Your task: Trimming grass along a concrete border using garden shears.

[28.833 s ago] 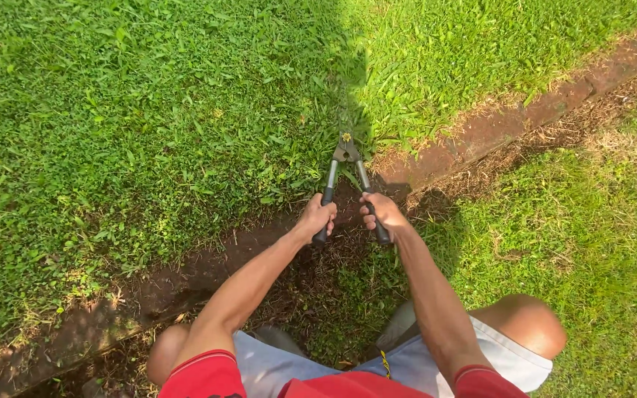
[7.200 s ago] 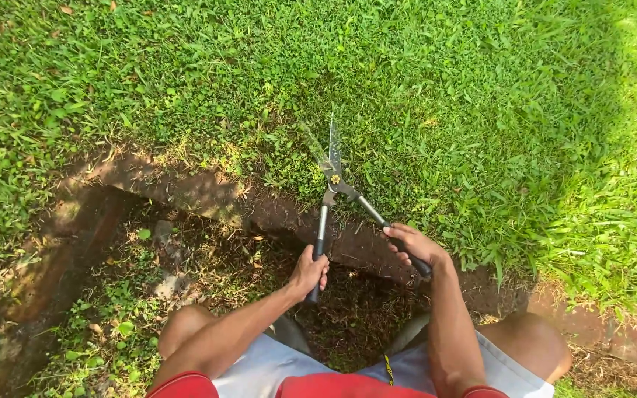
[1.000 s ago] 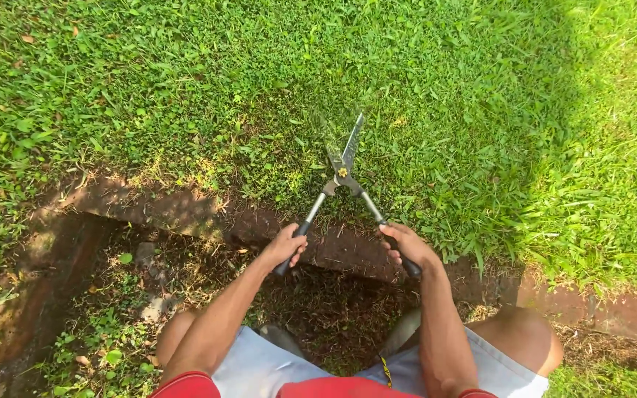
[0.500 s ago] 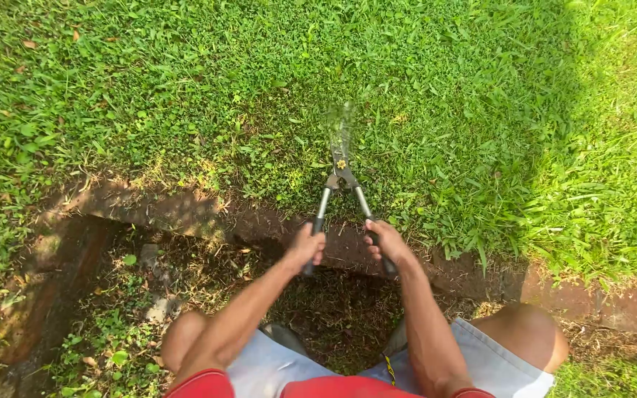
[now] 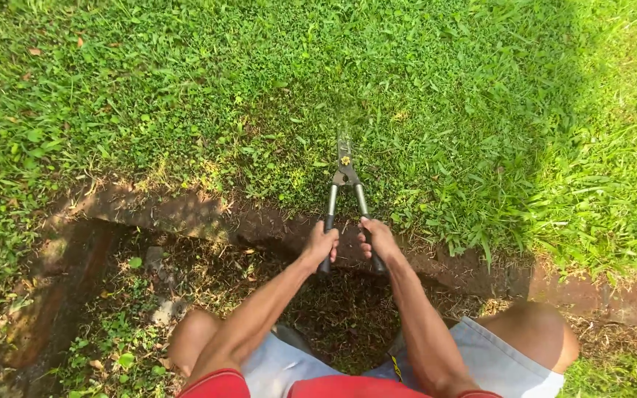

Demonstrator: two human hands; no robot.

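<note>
The shears (image 5: pixel 345 180) lay almost straight ahead of the crouching person, their long axis running away from the body and across the brick kerb (image 5: pixel 186 210) into the lawn (image 5: pixel 259 81). The left hand (image 5: pixel 321 243) was wrapped tight round the left grip, and the right hand (image 5: pixel 378 239) was clamped in the same way on the right grip; neither palm was open. The two hands sat level with one another, close together but not touching, so that neither was nearer the blades than the other. The grips stood nearly parallel, and the two steel shafts converged forward to the pivot bolt (image 5: pixel 346 160), just beyond the kerb. The blades ahead of the pivot appeared drawn together into one narrow line pointing away from the person; their tips were blurred and lost among the grass, so how far they reached could not be told. The hands themselves hung above the shaded trench (image 5: pixel 333 309) on the near side of the kerb, with the knees spread to either side below them. Uncut turf lay directly in front of the blade line, while taller, sunlit grass (image 5: pixel 613 169) stood well apart to the right.
</note>
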